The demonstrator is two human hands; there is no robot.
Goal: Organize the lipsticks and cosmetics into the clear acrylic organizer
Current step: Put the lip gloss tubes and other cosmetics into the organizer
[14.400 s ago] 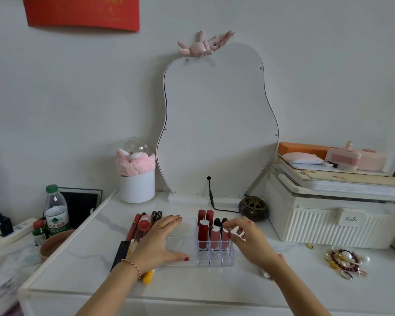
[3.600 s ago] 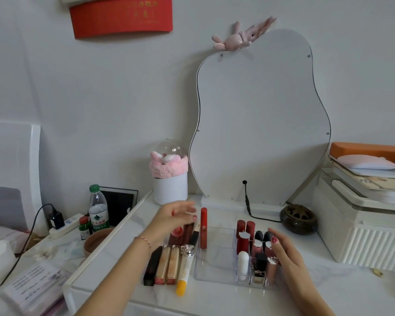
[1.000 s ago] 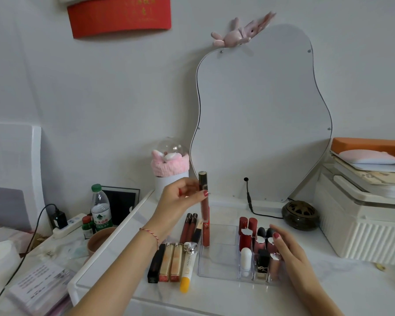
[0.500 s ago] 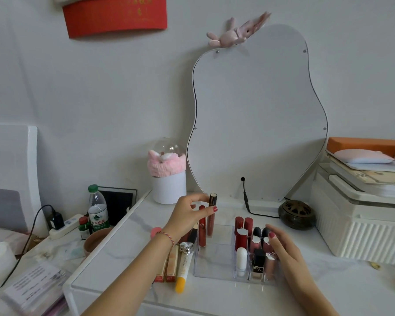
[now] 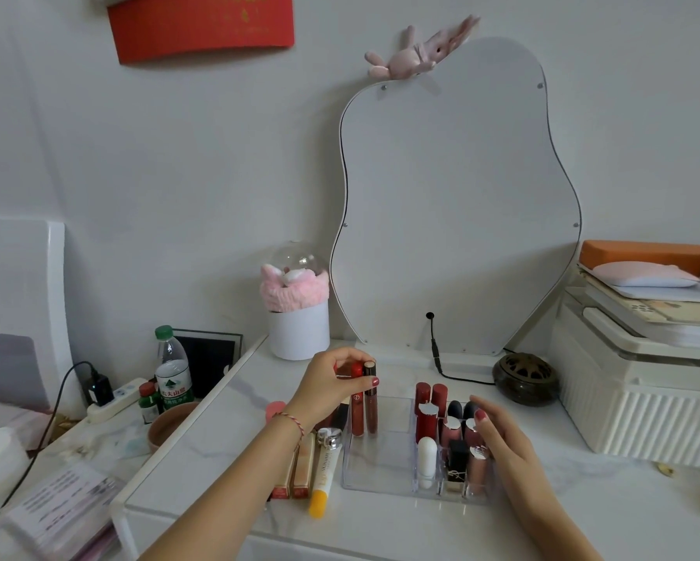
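A clear acrylic organizer (image 5: 380, 467) sits on the white marble tabletop. Its right cells hold several upright lipsticks (image 5: 429, 410) and a white lip balm (image 5: 426, 459). Two tall lip gloss tubes (image 5: 363, 402) stand upright in the organizer's large left compartment. My left hand (image 5: 332, 382) pinches their caps from above. My right hand (image 5: 502, 443) rests flat against the organizer's right side, fingers over the front lipsticks. Left of the organizer lie a yellow-tipped white tube (image 5: 325, 475) and two gold-and-red lipsticks (image 5: 296, 467), partly hidden under my left forearm.
A pear-shaped mirror (image 5: 457, 196) leans on the wall behind, its cable trailing to a dark incense burner (image 5: 525, 378). A white cylinder with a pink headband (image 5: 298, 313) stands back left. A white ribbed storage box (image 5: 639, 398) fills the right. A water bottle (image 5: 173, 370) stands on the lower left shelf.
My left hand lifted a lip gloss tube from the table, lowered it into the organizer's left compartment beside another tube, and now holds both caps. My right hand stayed against the organizer.
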